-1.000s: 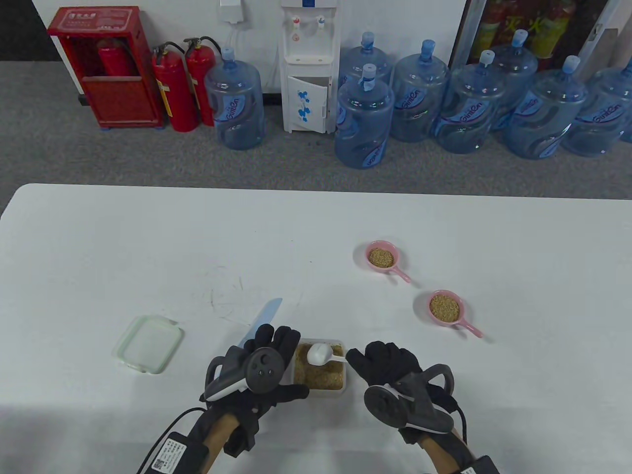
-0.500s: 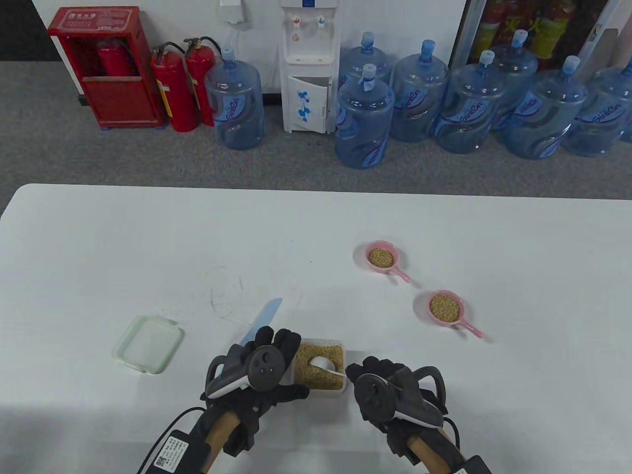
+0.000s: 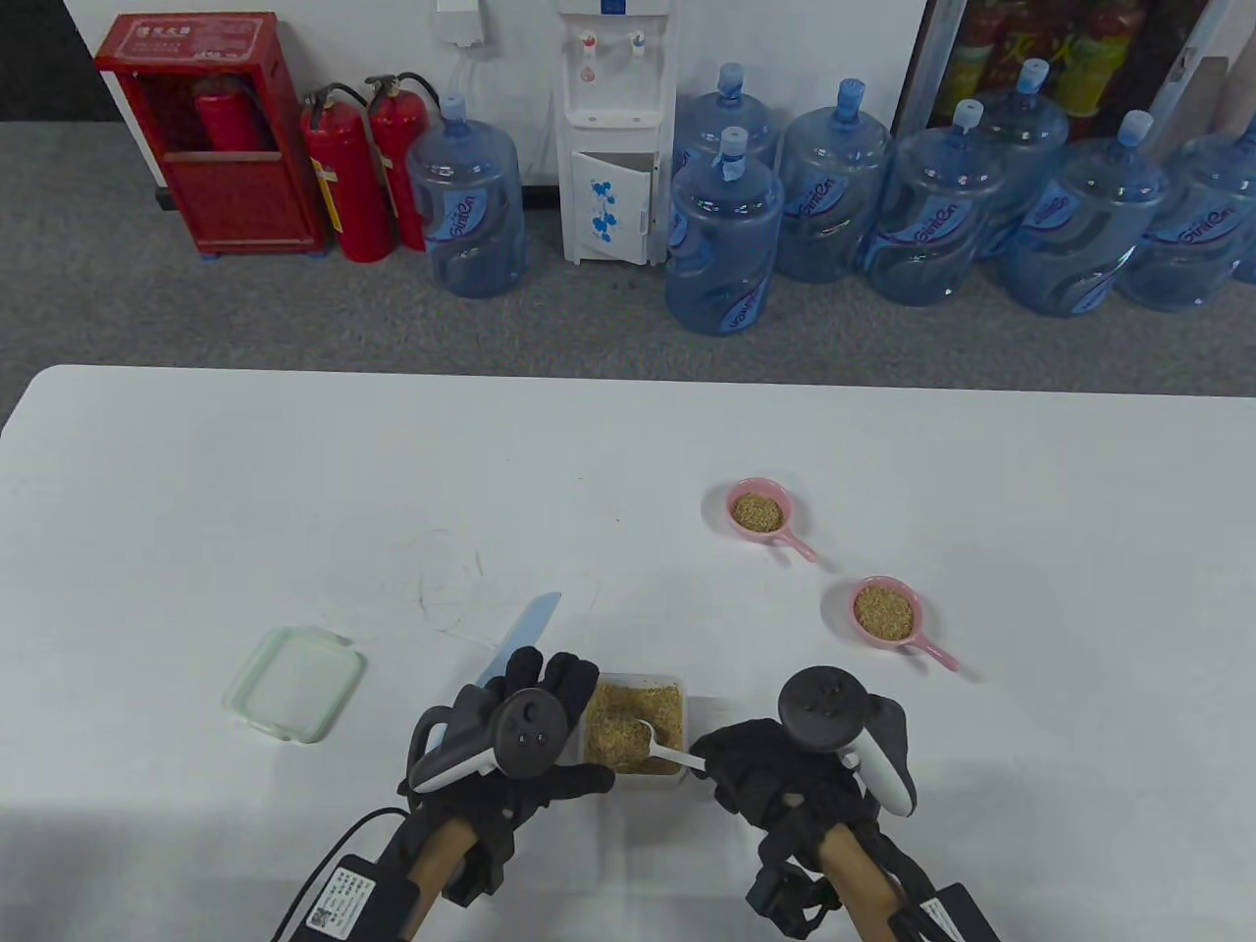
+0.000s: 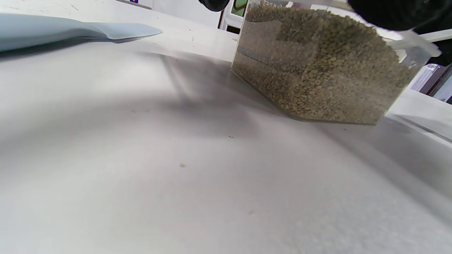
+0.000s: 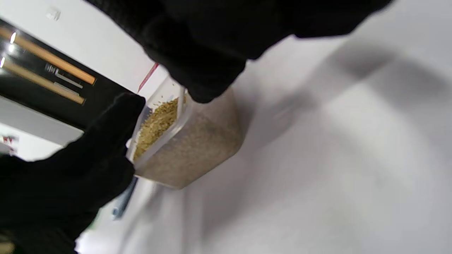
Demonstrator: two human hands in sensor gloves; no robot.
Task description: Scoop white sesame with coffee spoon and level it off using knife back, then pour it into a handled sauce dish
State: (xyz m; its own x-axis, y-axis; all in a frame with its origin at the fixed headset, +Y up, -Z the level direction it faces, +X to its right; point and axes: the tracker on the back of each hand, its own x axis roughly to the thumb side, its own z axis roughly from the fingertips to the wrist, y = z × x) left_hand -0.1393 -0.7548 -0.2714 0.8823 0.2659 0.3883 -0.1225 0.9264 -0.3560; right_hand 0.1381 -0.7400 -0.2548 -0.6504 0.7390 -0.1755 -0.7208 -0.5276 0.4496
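Right hand point(image 3: 775, 785) pinched the white plastic coffee spoon point(image 3: 659, 746), its bowl buried in the sesame-filled clear container point(image 3: 634, 726) at the near tabletop point(image 3: 294, 471); a hasty lift could scatter seeds.

Left hand point(image 3: 515, 736) gripped the pale-blue knife point(image 3: 525, 628).

Black knit sensor gloves on left hand point(image 3: 535, 756) and right hand point(image 3: 785, 785). Strapped to each hand's back, a dark grey tracker point(image 3: 528, 731) with round face, white-edged grip and loop. Black cables at the wrists; labelled black box point(image 3: 343, 898) at 7 o'clock.
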